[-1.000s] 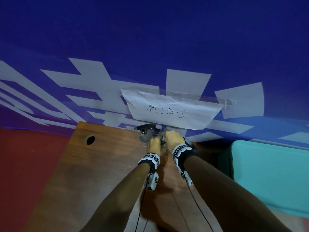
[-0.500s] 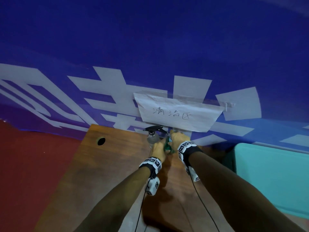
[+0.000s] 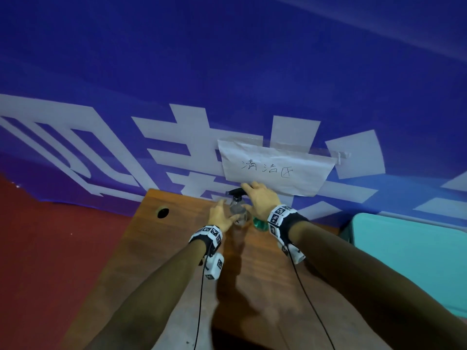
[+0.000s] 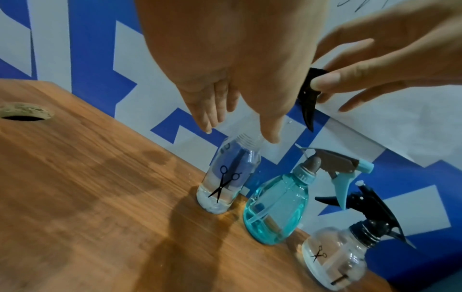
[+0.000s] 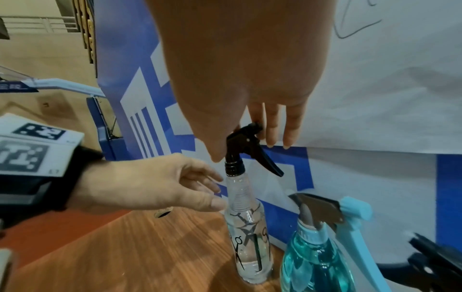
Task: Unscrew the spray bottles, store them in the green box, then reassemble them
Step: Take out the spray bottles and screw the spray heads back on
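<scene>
A tall clear spray bottle (image 5: 250, 247) with a black spray head (image 5: 246, 147) stands at the far edge of the wooden table (image 3: 177, 248). My right hand (image 3: 255, 195) hovers over the spray head with straight fingers behind it and the thumb beside it, gripping nothing. My left hand (image 4: 240, 128) is open, its fingertips just beside the bottle's neck. To the right stand a teal spray bottle (image 4: 275, 207) and a round clear bottle (image 4: 337, 256) with a black sprayer. The green box (image 3: 404, 248) sits to the right of the table.
A blue banner wall with a taped paper sign (image 3: 275, 170) rises directly behind the bottles. The table has a round cable hole (image 3: 163, 212) at its far left. Red floor lies to the left of the table.
Both hands were together at the teal bottle, to the right of the clear one. They have let go, opened and moved left to the tall clear bottle.
</scene>
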The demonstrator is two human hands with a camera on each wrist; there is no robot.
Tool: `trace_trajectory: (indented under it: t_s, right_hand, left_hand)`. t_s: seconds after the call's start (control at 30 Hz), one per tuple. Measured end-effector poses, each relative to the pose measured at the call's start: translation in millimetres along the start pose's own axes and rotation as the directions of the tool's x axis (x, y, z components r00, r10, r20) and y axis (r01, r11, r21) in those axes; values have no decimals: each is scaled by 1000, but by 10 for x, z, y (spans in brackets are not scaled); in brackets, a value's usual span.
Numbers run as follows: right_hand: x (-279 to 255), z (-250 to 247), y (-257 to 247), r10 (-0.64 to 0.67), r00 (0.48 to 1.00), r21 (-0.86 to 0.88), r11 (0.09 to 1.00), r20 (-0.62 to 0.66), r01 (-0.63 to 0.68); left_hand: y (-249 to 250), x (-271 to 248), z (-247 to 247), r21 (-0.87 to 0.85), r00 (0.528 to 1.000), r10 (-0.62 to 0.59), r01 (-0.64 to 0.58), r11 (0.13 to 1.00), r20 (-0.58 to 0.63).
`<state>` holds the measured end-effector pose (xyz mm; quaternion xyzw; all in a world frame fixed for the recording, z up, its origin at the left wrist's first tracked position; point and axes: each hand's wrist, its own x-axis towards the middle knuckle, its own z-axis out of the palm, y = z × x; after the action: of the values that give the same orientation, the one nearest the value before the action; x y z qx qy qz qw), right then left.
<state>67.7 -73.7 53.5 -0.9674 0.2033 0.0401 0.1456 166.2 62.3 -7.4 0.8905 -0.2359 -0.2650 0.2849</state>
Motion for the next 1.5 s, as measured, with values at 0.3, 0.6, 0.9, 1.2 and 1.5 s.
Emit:
trace_trajectory:
  t_s: [0.3, 0.6, 0.9, 1.2, 1.5]
  right_hand:
    - [323, 46, -237, -25, 997, -141, 989, 78, 36]
    - [601, 30, -336, 32, 978, -332, 943, 205, 38]
    - [646, 4, -335, -23, 969, -438, 889, 244, 131]
    - [627, 48, -329, -48, 984, -448, 886, 171, 121]
    - [617, 57, -333, 19, 989, -396, 917, 143, 40]
  left_hand:
    - [174, 267, 65, 3, 997, 27, -27, 1000, 73]
    - [-5, 517, 179, -163, 995, 32, -16, 987, 99]
    - [-176, 547, 223, -202, 989, 104, -81, 976, 109]
    - [-181, 498, 323, -231, 995, 102, -95, 968, 18]
    - [-157, 443, 283, -109, 991, 133, -131, 985, 14]
